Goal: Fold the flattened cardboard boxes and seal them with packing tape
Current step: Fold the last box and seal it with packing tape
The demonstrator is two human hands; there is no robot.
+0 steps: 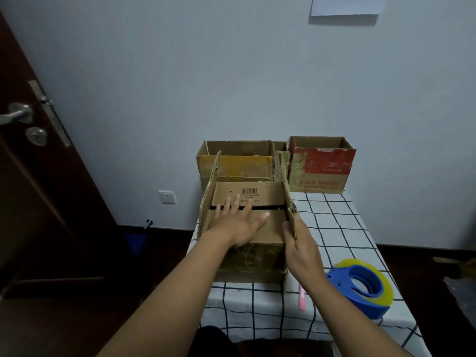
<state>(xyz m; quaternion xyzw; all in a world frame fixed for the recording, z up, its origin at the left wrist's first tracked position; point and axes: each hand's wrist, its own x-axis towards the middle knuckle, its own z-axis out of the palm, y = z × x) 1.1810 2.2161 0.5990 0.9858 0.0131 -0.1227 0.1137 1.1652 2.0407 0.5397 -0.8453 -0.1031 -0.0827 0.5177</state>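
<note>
A: Count of boxes?

B: Four in view. The near box [247, 228] stands on the table [334, 228] at its left front. Behind it, against the wall, a yellow box [237, 163], a red box [320, 166], and a narrow box [280, 153] between those two, mostly hidden

A: Tape?

B: One tape dispenser [360, 287], blue, with a yellowish roll, on the table right of the near box, well apart from both hands. One pink strip [302, 297] lies just left of it; I cannot tell what it is

A: Contents of the boxes?

B: Yellow and red boxes stand open at the top; nothing can be seen inside from this angle. The near box has its two inner flaps folded down with a dark gap between them, and its left and right flaps standing up

A: Hands?

B: Left hand [239, 225] lies flat, fingers spread and straight, pressing on the folded inner flaps, fingertips across the gap. Right hand [298, 243] grips the near edge of the upright right flap [288, 199], thumb inside, fingers outside

A: Other fixtures?

B: One door [38, 176] at left, one wall socket [167, 197], one paper sheet [345, 9] on the wall
</note>
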